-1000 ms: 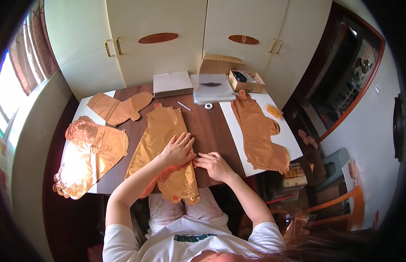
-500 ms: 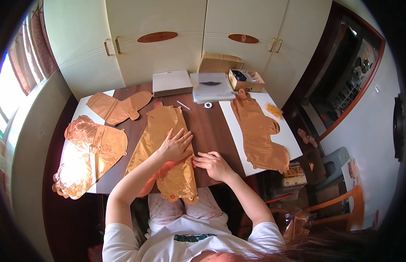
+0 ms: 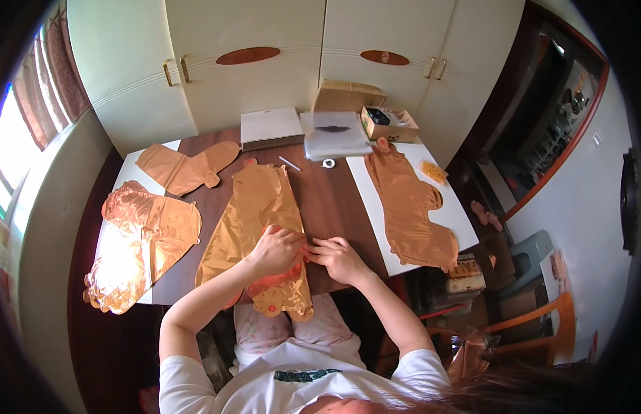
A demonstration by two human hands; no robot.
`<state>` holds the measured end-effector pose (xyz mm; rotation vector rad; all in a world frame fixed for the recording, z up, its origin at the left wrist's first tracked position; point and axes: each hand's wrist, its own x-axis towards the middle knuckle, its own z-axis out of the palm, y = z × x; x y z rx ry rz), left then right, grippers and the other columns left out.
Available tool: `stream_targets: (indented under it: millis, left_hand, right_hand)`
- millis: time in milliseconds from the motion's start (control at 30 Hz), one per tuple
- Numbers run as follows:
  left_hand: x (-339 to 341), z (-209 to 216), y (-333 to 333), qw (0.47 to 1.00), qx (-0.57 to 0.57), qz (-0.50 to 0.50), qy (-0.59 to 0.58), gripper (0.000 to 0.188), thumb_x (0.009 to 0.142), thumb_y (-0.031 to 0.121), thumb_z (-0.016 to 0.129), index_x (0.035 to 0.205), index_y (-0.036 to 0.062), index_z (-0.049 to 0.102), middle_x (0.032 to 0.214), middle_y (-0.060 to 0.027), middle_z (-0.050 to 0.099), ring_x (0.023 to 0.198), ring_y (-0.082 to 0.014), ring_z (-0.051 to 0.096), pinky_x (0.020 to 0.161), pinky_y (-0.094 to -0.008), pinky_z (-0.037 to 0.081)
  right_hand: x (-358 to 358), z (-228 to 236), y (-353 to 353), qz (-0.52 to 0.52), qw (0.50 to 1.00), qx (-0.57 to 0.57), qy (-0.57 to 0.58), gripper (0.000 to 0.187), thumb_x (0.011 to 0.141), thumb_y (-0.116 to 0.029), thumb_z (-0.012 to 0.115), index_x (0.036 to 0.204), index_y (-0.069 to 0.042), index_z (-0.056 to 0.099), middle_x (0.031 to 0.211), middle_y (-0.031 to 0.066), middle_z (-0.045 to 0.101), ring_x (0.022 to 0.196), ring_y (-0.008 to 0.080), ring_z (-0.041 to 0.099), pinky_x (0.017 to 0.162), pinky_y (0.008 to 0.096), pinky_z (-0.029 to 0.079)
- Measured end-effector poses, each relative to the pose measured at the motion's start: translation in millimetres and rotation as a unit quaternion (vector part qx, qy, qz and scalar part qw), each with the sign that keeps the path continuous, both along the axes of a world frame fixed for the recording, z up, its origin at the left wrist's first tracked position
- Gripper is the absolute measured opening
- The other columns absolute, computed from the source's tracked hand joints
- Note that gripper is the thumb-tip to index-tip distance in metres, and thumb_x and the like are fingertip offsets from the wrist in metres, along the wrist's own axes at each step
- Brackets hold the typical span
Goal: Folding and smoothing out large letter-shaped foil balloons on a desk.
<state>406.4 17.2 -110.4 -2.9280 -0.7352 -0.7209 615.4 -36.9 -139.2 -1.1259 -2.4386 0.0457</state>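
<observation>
A flat, gold-orange foil balloon (image 3: 262,193) lies lengthwise in front of me, its near end hanging past the table edge over my lap. My left hand (image 3: 277,250) is closed over the balloon's right half, its fingers curled down on the foil and their tips hidden. Beside it, my right hand (image 3: 336,260) rests at the balloon's right edge, fingers stretched out to the left with the tips touching the foil. Around the left hand the foil shows reddish reflections.
More flat foil balloons lie around: a small one (image 3: 182,168) far left, a shiny one (image 3: 144,238) near left, another (image 3: 406,207) right. Behind are a white box (image 3: 271,129), clear plastic sleeves (image 3: 335,141), a tape roll (image 3: 328,164), and an open carton (image 3: 396,127). A yellow packet (image 3: 433,172) sits right.
My left hand has gone from lying flat with spread fingers to curled fingers, and has shifted slightly nearer to me. The right hand stays almost where it was.
</observation>
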Motion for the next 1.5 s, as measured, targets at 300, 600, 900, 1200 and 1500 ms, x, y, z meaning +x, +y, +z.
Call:
stream_targets:
  millis: [300, 600, 900, 1200, 1500]
  left_hand:
    - [4.8, -3.1, 19.4, 0.996, -0.004, 0.053, 0.067, 0.030, 0.080, 0.026, 0.056, 0.100, 0.0049, 0.061, 0.106, -0.0054, 0.059, 0.097, -0.0188, 0.055, 0.084, -0.0393, 0.037]
    - [16.3, -1.9, 47.6, 0.987, 0.006, 0.117, 0.106, 0.031, 0.080, 0.029, 0.057, 0.099, 0.0048, 0.061, 0.102, -0.0051, 0.060, 0.091, -0.0189, 0.056, 0.079, -0.0380, 0.038]
    - [16.2, -12.1, 55.3, 0.994, 0.039, 0.084, 0.056, 0.031, 0.081, 0.030, 0.056, 0.099, 0.0037, 0.058, 0.109, -0.0101, 0.057, 0.094, -0.0209, 0.057, 0.081, -0.0401, 0.039]
    - [18.0, -13.4, 58.0, 0.986, -0.002, 0.137, 0.101, 0.036, 0.081, 0.031, 0.057, 0.103, 0.0027, 0.057, 0.119, -0.0099, 0.055, 0.101, -0.0202, 0.056, 0.082, -0.0390, 0.040]
    - [20.6, -22.0, 89.4, 0.981, 0.057, 0.148, 0.108, 0.035, 0.077, 0.030, 0.056, 0.100, 0.0035, 0.058, 0.104, -0.0053, 0.061, 0.093, -0.0182, 0.057, 0.078, -0.0361, 0.040]
  right_hand:
    - [1.5, -1.5, 0.2, 0.003, 1.000, 0.000, -0.003, 0.035, 0.081, -0.005, 0.046, 0.109, -0.014, 0.065, 0.118, 0.0002, 0.061, 0.116, 0.0189, 0.051, 0.095, 0.0371, 0.036]
    - [0.7, 0.0, 0.5, 0.002, 1.000, 0.000, -0.001, 0.033, 0.081, -0.005, 0.046, 0.107, -0.013, 0.066, 0.117, 0.0011, 0.061, 0.115, 0.0193, 0.052, 0.094, 0.0373, 0.036]
    - [-0.9, 0.8, 0.9, 0.004, 1.000, -0.002, 0.012, 0.032, 0.082, -0.006, 0.046, 0.106, -0.013, 0.067, 0.116, 0.0012, 0.062, 0.115, 0.0190, 0.052, 0.094, 0.0363, 0.036]
    - [-0.3, -0.5, 0.9, 0.003, 1.000, -0.008, 0.011, 0.032, 0.082, -0.006, 0.046, 0.106, -0.014, 0.067, 0.116, 0.0016, 0.062, 0.116, 0.0197, 0.052, 0.095, 0.0372, 0.036]
    - [0.0, 1.1, 0.2, 0.000, 1.000, -0.013, 0.006, 0.033, 0.081, -0.005, 0.046, 0.107, -0.012, 0.066, 0.116, 0.0015, 0.062, 0.116, 0.0199, 0.051, 0.095, 0.0384, 0.036]
